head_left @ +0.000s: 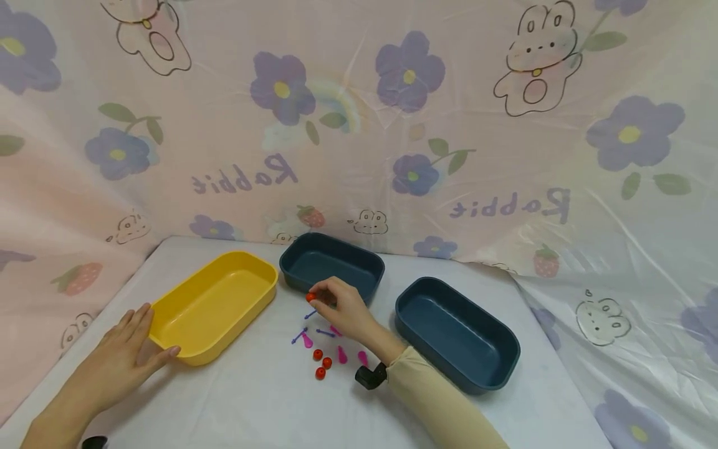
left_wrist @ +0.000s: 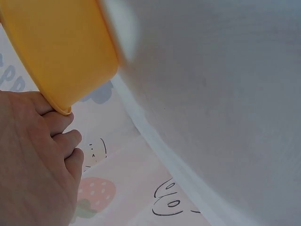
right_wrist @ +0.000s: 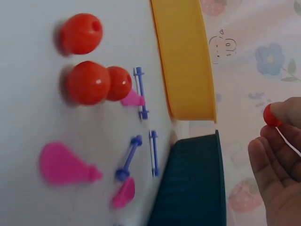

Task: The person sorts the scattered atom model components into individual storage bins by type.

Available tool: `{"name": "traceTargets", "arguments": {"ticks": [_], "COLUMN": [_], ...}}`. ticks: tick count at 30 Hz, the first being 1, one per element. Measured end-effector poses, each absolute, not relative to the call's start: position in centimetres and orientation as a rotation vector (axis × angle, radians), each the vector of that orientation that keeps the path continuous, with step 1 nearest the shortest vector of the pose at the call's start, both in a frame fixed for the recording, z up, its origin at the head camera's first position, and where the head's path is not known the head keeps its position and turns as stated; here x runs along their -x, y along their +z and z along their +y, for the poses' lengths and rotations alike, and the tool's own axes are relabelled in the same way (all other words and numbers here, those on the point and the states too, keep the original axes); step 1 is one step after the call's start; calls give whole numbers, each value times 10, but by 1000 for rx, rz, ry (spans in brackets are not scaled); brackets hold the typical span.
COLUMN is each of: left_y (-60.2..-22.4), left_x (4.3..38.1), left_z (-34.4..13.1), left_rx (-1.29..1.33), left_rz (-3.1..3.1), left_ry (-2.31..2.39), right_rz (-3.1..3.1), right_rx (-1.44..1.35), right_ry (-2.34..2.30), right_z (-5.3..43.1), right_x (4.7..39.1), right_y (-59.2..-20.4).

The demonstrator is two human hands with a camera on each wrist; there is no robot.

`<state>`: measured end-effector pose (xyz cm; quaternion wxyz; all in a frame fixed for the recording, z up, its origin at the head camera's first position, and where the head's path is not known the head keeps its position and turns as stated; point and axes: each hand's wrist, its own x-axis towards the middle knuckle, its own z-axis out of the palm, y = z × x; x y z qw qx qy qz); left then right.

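Note:
Between thumb and index finger my right hand [head_left: 349, 312] pinches a red bead [right_wrist: 270, 116], held up near the front edge of the far dark blue tray [head_left: 331, 255]. My left hand [head_left: 120, 355] touches the near left corner of the yellow tray [head_left: 215, 305], its fingers fairly straight along the outer side and its thumb by the front rim. Below my right hand lie loose red beads [head_left: 320, 373], pink drop-shaped pieces [head_left: 342, 355] and thin purple rods [head_left: 325, 333] with knobbed ends. My right hand and wrist may hide some of these pieces.
A second dark blue tray [head_left: 457, 330] stands at the right, next to my right forearm. White cloth [head_left: 252, 405] covers the table. Behind it hangs a patterned curtain [head_left: 348, 143] with flowers and rabbits.

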<state>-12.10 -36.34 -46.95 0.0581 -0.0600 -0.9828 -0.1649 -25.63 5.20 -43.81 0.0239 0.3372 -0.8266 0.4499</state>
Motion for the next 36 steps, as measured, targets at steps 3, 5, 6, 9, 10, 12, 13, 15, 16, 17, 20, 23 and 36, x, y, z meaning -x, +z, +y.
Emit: {"name": "traceTargets", "arguments": {"ticks": [3,5,6,9,10,12,13,15,16,17,20,23,36], "left_y": [-469,-470,-470,-470,-470,-470,-470,-470,-471,-471,-472,-471,-472], "left_x": [122,123,123,123,123,123,122,122,122,122,122,122,122], "left_z": [-363,-362,-362,-363,-364,-365,-365,-365,-365,-365,-365,-365,-365], "left_rx": [178,174,171,169,170,173,176,180,180,180,181,184,190], "left_rz": [-2975,-2979,-2978,-2987,-2988,-2980,-2978,-2963,-2956,-2951,-2948,-2958,-2962], "left_ry": [-501,-500,-498,-496,-496,-491,-492,-488,-486,-484,-490,-507,-539], "right_rz": [-2562,-2556,-2556,-2564,-2568,-2581,-2584,-2580,-2581,-2579,-2579,-2586,-2694], "right_rx": [-1054,-1066,-1070,-1084,-1088,-1092,-1095,-1107,-1109,-1112,-1120,-1118,-1044], "right_ry": [1374,1356,1349,1334,1332,1334,1334,1320,1310,1301,1264,1246,1101], "right_z": [40,32,28,14,9,-2,-7,-17,-22,-26,-38,-47,-68], "right_x": [263,267,270,275,277,280,281,284,285,287,291,294,307], "right_y": [-440,-441,-442,-445,-446,-447,-448,-449,-450,-451,-453,-453,-451]}}
